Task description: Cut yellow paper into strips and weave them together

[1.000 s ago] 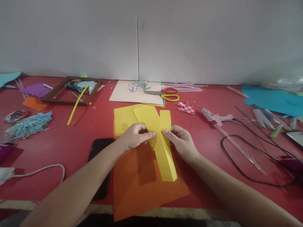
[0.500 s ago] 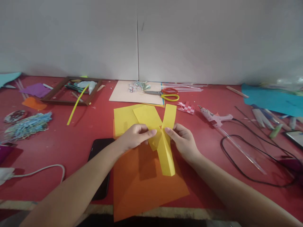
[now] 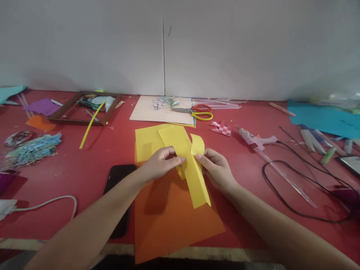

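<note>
Folded yellow paper (image 3: 196,183), raised above orange sheet (image 3: 174,223), middle of near edge of table (image 3: 84,161) | lit phone (image 3: 353,163) at right edge, screen illegible | scissors (image 3: 189,111) toward back edge; dark phone (image 3: 118,174) beside orange sheet | left grip (image 3: 161,163), right grip (image 3: 218,168): nearly closed, thumb-and-finger pinches on folded yellow paper

You grip creased yellow paper (image 3: 195,183) above an orange sheet (image 3: 174,228).
Your left hand (image 3: 163,162) and right hand (image 3: 218,168) pinch it, a flap (image 3: 197,144) curling up beside the right one; a black phone (image 3: 119,173) lies partly behind your left forearm (image 3: 102,212). Farther off, scissors (image 3: 192,111) rest partly on a cream sheet (image 3: 143,111); a pink glue gun (image 3: 257,142) lies to your right.
</note>
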{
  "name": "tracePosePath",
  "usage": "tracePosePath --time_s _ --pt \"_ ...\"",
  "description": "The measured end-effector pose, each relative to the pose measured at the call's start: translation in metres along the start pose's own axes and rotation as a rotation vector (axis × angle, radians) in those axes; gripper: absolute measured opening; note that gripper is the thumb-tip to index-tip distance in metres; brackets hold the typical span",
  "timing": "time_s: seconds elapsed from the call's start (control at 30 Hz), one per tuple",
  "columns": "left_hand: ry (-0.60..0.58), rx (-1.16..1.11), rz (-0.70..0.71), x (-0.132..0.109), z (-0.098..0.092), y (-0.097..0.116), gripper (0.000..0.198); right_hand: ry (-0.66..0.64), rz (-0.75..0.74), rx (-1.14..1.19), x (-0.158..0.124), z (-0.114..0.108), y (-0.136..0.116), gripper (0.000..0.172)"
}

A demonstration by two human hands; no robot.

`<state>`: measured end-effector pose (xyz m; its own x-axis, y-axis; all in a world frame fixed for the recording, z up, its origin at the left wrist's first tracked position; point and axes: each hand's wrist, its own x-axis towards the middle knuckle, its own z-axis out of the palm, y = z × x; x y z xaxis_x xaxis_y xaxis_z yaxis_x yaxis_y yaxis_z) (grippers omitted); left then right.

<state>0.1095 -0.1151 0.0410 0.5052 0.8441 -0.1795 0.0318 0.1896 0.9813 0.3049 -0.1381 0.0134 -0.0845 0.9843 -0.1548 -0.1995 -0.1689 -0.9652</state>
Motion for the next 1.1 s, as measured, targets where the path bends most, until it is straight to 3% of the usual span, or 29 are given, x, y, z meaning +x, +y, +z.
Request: tracePosePath --time_s 0.3,0.5,0.8,0.9,1.0,1.1 --pt "-0.022 0.075 0.018 -0.0016 0.0 -0.0017 0.029 0.013 -0.032 -0.018 -0.0014 0.0034 -0.0014 0.028" --pt "0.031 0.14 0.082 0.0011 -0.0021 -0.0063 0.03 0.03 -0.071 -0.065 0.0007 -0.001 0.0041 0.033" --pt "0.077 0.104 0.074 -0.0003 -0.0019 -0.0026 0.027 0.039 -0.123 -0.097 0.0017 -0.0034 0.0049 0.029" --pt "0.087 0.133 0.005 -0.0014 -0.0041 -0.0031 0.035 0.053 -0.117 -0.105 0.0014 -0.0027 0.0049 0.031" --pt "-0.006 0.175 -0.106 -0.002 -0.0046 -0.005 0.045 0.07 -0.103 -0.097 0.0008 -0.0019 0.0048 0.032" --pt "-0.085 0.136 -0.064 -0.0015 -0.0018 -0.0067 0.037 0.077 -0.101 -0.1 0.0002 -0.0013 0.0037 0.032"
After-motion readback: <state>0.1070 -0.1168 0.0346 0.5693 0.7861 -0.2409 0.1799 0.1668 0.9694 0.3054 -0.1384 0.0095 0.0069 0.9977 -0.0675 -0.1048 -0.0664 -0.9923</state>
